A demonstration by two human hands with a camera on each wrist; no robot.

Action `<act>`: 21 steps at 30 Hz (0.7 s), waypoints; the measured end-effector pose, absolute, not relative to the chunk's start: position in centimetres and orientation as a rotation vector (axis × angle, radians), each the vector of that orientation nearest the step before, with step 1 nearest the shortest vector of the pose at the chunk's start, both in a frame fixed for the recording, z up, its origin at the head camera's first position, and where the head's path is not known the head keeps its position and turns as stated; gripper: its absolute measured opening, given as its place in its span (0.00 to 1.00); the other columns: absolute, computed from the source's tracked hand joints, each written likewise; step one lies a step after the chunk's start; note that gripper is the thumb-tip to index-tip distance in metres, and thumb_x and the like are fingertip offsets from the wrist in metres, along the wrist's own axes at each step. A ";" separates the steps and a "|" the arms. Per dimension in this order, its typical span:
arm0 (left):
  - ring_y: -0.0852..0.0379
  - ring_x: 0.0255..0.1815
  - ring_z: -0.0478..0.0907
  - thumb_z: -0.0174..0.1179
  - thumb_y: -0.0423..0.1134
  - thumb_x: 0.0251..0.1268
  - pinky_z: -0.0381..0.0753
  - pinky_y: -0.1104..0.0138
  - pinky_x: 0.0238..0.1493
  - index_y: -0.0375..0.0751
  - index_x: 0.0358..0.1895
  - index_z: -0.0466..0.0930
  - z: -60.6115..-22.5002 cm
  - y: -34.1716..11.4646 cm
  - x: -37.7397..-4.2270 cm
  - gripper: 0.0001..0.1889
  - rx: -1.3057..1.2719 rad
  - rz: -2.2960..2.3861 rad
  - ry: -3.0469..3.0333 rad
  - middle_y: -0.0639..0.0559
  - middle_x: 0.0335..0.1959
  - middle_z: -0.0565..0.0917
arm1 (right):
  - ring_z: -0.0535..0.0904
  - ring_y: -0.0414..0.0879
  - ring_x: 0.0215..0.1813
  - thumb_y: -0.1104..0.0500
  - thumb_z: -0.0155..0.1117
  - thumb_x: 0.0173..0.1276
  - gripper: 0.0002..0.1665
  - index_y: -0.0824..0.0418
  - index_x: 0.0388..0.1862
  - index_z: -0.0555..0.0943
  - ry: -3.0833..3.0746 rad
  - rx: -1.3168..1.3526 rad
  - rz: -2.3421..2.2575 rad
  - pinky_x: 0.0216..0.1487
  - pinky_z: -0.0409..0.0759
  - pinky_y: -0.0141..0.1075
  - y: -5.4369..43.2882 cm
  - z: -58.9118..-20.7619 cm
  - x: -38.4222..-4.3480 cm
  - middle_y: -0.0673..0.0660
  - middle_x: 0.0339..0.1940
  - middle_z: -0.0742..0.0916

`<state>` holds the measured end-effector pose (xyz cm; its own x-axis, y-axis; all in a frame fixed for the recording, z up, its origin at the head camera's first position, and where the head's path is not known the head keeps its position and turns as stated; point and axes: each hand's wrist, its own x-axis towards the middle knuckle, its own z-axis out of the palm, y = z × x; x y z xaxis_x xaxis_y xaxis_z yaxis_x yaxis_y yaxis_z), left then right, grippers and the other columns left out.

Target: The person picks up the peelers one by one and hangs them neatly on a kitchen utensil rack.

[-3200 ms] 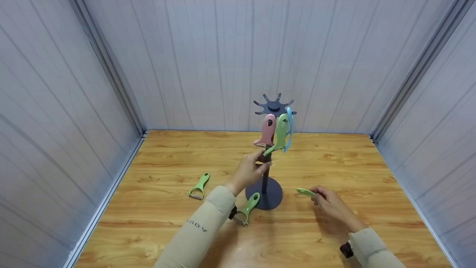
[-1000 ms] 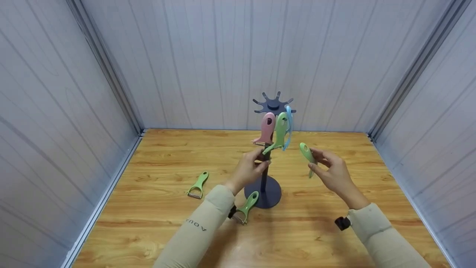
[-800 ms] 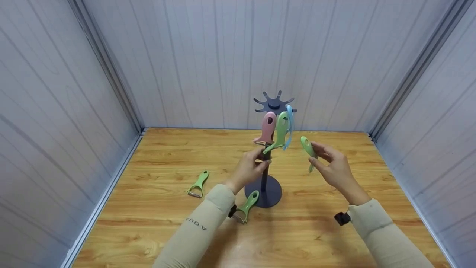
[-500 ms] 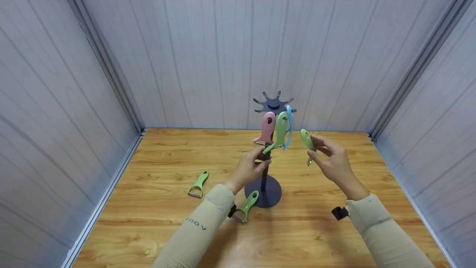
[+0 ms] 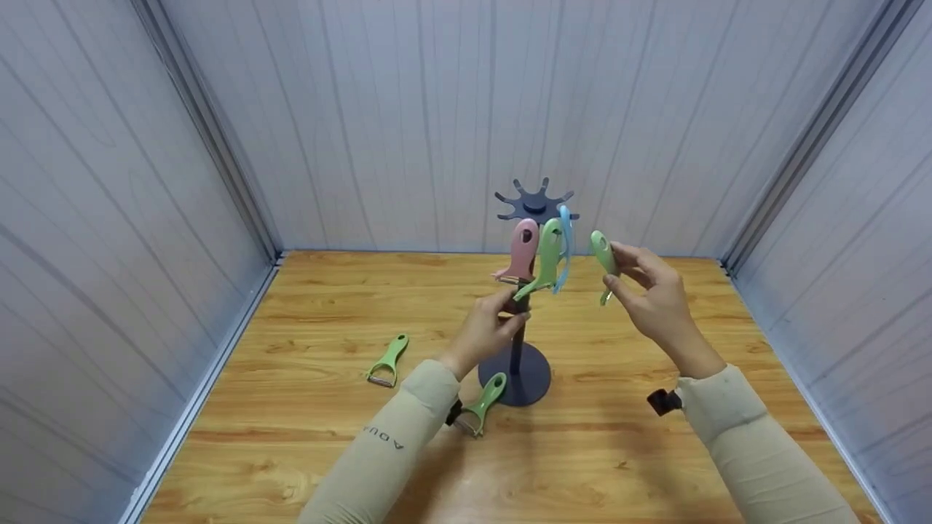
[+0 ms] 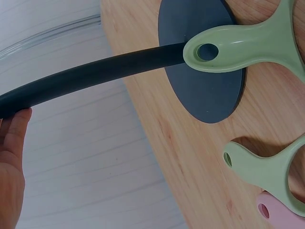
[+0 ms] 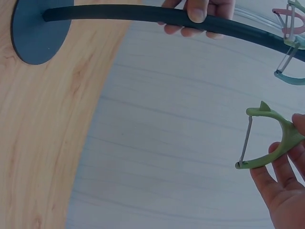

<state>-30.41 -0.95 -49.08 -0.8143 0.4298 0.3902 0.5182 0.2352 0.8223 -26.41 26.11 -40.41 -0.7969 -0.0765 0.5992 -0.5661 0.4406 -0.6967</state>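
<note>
My left hand [image 5: 480, 333] grips the pole of a dark rotary hanging stand [image 5: 534, 375], below its hooked top. On the hooks hang a pink peeler [image 5: 522, 255], a light green peeler [image 5: 550, 262] and a blue peeler [image 5: 566, 247]. To the right of the stand, my right hand [image 5: 659, 306] pinches another green peeler [image 5: 602, 251], raised with its holed handle end up, at about the height of the hung ones. The right wrist view shows thumb and fingers [image 7: 267, 183] on this peeler's frame next to the blade.
Two green peelers lie on the wooden table: one [image 5: 394, 353] to the left, one [image 5: 494, 393] by the stand's base. A pink peeler [image 6: 281, 214] shows at the lower right of the left wrist view. Panelled walls [image 5: 437, 131] enclose the table at the back and sides.
My right hand has lifted the green peeler from low over the table up beside the hung peelers, tipping its handle upright. My left hand has stayed on the pole.
</note>
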 end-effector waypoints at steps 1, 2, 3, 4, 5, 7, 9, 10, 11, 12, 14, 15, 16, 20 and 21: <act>0.44 0.57 0.90 0.61 0.29 0.81 0.93 0.61 0.56 0.35 0.65 0.81 -49.1 -1.0 -30.4 0.15 -0.926 -1.648 -2.403 0.36 0.54 0.88 | 0.80 0.25 0.57 0.77 0.69 0.73 0.26 0.72 0.69 0.81 -2.202 0.546 1.327 0.65 0.79 0.18 26.0 -40.2 -26.4 0.70 0.58 0.87; 0.44 0.57 0.90 0.62 0.29 0.81 0.93 0.61 0.56 0.34 0.65 0.81 -49.1 -0.9 -30.4 0.15 -0.926 -1.641 -2.404 0.36 0.54 0.88 | 0.80 0.25 0.57 0.77 0.69 0.73 0.26 0.72 0.69 0.81 -2.194 0.552 1.322 0.65 0.79 0.18 26.0 -40.0 -26.5 0.70 0.57 0.87; 0.44 0.57 0.90 0.62 0.29 0.81 0.93 0.61 0.56 0.34 0.65 0.81 -49.1 -0.9 -30.4 0.15 -0.926 -1.637 -2.405 0.36 0.54 0.88 | 0.80 0.25 0.57 0.77 0.69 0.72 0.26 0.73 0.69 0.81 -2.187 0.559 1.316 0.65 0.79 0.18 25.9 -39.8 -26.6 0.70 0.57 0.88; 0.44 0.57 0.90 0.62 0.29 0.81 0.93 0.61 0.56 0.34 0.64 0.81 -49.1 -0.9 -30.4 0.14 -0.926 -1.631 -2.405 0.36 0.54 0.88 | 0.80 0.25 0.57 0.77 0.69 0.72 0.26 0.73 0.69 0.81 -2.180 0.567 1.310 0.65 0.79 0.18 25.9 -39.6 -26.7 0.71 0.57 0.88; 0.44 0.57 0.90 0.62 0.29 0.81 0.93 0.62 0.56 0.34 0.64 0.81 -49.1 -0.9 -30.4 0.14 -0.926 -1.626 -2.405 0.36 0.53 0.88 | 0.81 0.26 0.57 0.77 0.69 0.72 0.26 0.73 0.69 0.81 -2.172 0.576 1.306 0.65 0.79 0.19 25.8 -39.3 -26.8 0.70 0.57 0.88; 0.44 0.57 0.90 0.62 0.29 0.81 0.93 0.61 0.56 0.34 0.64 0.81 -49.1 -1.0 -30.4 0.14 -0.927 -1.627 -2.400 0.37 0.53 0.88 | 0.81 0.26 0.57 0.78 0.69 0.72 0.27 0.74 0.69 0.81 -2.159 0.593 1.294 0.65 0.79 0.19 25.7 -38.9 -26.8 0.71 0.57 0.88; 0.44 0.57 0.90 0.62 0.29 0.81 0.93 0.61 0.56 0.34 0.64 0.81 -49.1 -1.0 -30.3 0.14 -0.928 -1.632 -2.397 0.37 0.53 0.88 | 0.81 0.25 0.57 0.78 0.69 0.71 0.27 0.74 0.68 0.81 -2.147 0.610 1.279 0.66 0.80 0.19 25.6 -38.5 -26.9 0.71 0.56 0.88; 0.45 0.57 0.90 0.62 0.29 0.81 0.93 0.61 0.56 0.35 0.65 0.81 -49.0 -1.0 -30.3 0.15 -0.931 -1.632 -2.395 0.37 0.53 0.88 | 0.81 0.25 0.57 0.78 0.69 0.71 0.26 0.74 0.68 0.81 -2.142 0.616 1.272 0.65 0.80 0.19 25.5 -38.3 -26.8 0.71 0.56 0.88; 0.45 0.57 0.90 0.62 0.29 0.81 0.93 0.61 0.56 0.35 0.65 0.81 -49.1 -1.0 -30.3 0.15 -0.933 -1.633 -2.394 0.38 0.53 0.88 | 0.81 0.25 0.57 0.78 0.69 0.71 0.26 0.74 0.68 0.81 -2.140 0.618 1.261 0.65 0.80 0.19 25.5 -38.2 -26.8 0.71 0.56 0.88; 0.45 0.57 0.90 0.62 0.29 0.81 0.93 0.61 0.56 0.35 0.65 0.81 -49.1 -1.0 -30.3 0.15 -0.935 -1.635 -2.394 0.38 0.53 0.88 | 0.81 0.24 0.57 0.77 0.69 0.72 0.26 0.74 0.68 0.81 -2.138 0.620 1.254 0.65 0.80 0.19 25.4 -38.0 -26.8 0.71 0.56 0.88; 0.45 0.57 0.90 0.62 0.29 0.81 0.93 0.62 0.56 0.35 0.66 0.81 -49.1 -1.0 -30.3 0.15 -0.937 -1.633 -2.396 0.39 0.53 0.88 | 0.81 0.24 0.58 0.77 0.69 0.71 0.26 0.74 0.68 0.81 -2.134 0.622 1.250 0.65 0.80 0.20 25.3 -37.6 -26.8 0.71 0.56 0.88; 0.46 0.57 0.90 0.62 0.30 0.81 0.93 0.62 0.56 0.36 0.66 0.81 -49.1 -1.0 -30.3 0.16 -0.935 -1.632 -2.399 0.39 0.53 0.88 | 0.81 0.25 0.58 0.77 0.69 0.71 0.26 0.74 0.68 0.81 -2.131 0.621 1.251 0.65 0.80 0.20 25.2 -37.4 -26.8 0.71 0.56 0.88; 0.46 0.57 0.90 0.62 0.30 0.81 0.92 0.62 0.56 0.36 0.66 0.81 -49.2 -1.0 -30.4 0.16 -0.934 -1.631 -2.400 0.39 0.53 0.88 | 0.81 0.25 0.58 0.78 0.69 0.71 0.26 0.74 0.68 0.81 -2.128 0.623 1.253 0.66 0.80 0.20 25.1 -37.2 -26.8 0.72 0.57 0.88; 0.47 0.57 0.90 0.62 0.31 0.82 0.92 0.64 0.56 0.38 0.67 0.81 -49.3 -0.9 -30.4 0.16 -0.920 -1.645 -2.416 0.41 0.54 0.88 | 0.81 0.26 0.59 0.79 0.68 0.71 0.26 0.75 0.68 0.81 -2.108 0.629 1.277 0.66 0.81 0.22 24.7 -36.4 -27.0 0.72 0.57 0.87; 0.48 0.57 0.89 0.62 0.31 0.82 0.92 0.65 0.56 0.38 0.67 0.81 -49.3 -0.9 -30.4 0.16 -0.918 -1.651 -2.419 0.41 0.54 0.88 | 0.81 0.26 0.59 0.79 0.68 0.70 0.27 0.75 0.68 0.81 -2.103 0.634 1.283 0.66 0.81 0.22 24.6 -36.2 -27.0 0.72 0.57 0.87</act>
<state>-30.43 -0.92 -49.28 -0.8188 0.4319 0.3782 0.5097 0.2436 0.8252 -27.01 24.64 -36.24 -0.7128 -0.0922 0.6953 -0.6604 0.4220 -0.6211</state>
